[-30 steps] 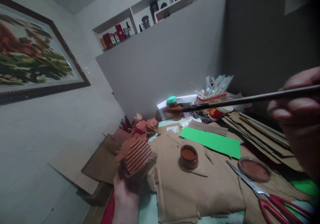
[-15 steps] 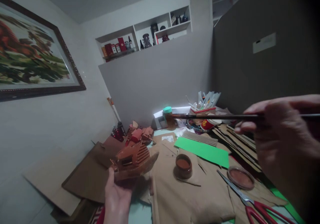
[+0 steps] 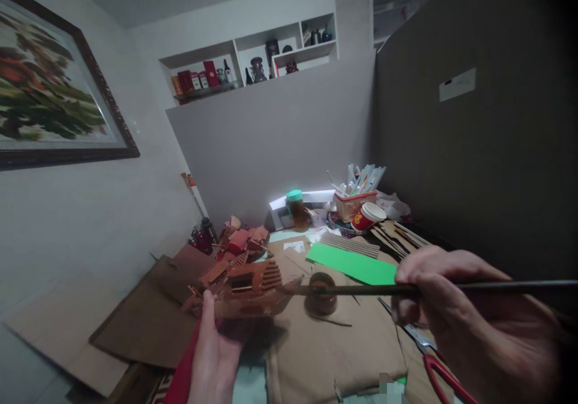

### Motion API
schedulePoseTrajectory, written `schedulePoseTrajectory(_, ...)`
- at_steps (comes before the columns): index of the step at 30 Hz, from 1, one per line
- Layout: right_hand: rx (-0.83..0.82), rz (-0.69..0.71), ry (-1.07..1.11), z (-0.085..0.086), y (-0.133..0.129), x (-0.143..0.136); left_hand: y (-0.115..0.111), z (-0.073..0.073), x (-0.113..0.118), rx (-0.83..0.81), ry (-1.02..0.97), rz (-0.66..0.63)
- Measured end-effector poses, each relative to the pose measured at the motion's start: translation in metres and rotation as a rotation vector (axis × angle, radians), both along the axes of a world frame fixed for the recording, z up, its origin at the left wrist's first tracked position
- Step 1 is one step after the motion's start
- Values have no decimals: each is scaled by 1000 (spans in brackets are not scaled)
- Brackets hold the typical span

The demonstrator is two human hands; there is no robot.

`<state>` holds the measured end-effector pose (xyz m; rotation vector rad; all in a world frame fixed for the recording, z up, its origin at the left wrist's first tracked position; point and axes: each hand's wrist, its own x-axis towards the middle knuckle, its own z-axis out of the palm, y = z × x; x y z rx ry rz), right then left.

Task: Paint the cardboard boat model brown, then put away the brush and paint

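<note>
On the left, our left hand (image 3: 214,356) held a small brown cardboard model (image 3: 241,283) up off the worktop (image 3: 334,350), thumb laid over its near edge and the fingers (image 3: 208,316) wrapped under it. The model sat left of centre, tilted a little, its ribbed roof toward us. Behind it, farther off, a pile of painted pieces (image 3: 241,240) lay on brown card.

Just right of the model stood the paint pot (image 3: 321,294), on the brown paper covering the worktop, with a green sheet (image 3: 350,262) beyond it. The brush (image 3: 406,288) ran level across the scene, its tip (image 3: 293,288) close to the model's right end; whether it touched we could not tell.

On the right, our right hand (image 3: 469,326) gripped the brush handle, fingers (image 3: 433,274) closed around it. Red-handled scissors (image 3: 440,371) lay near the right edge, partly under that hand.

We judged the step to be painting the model's right end. The next stroke seemed to call for a steady left hand and a light, short sweep, so the tip stayed on the card edge and away from the thumb.
</note>
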<state>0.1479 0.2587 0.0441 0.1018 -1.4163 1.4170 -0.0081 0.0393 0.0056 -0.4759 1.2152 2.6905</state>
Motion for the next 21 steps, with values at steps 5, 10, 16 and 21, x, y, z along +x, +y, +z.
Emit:
schedulePoseTrajectory(5,93,13,0,-11,0,-1,11,-1,5,-86,8,-1)
schedulePoseTrajectory(10,84,39,-5,-10,0,2,14,-3,7,-115,15,-17)
schedulePoseTrajectory(16,120,38,-78,-9,5,1,18,7,18,-96,71,-46)
schedulePoseTrajectory(21,155,-5,-105,-8,7,2,16,3,14,-94,105,-60)
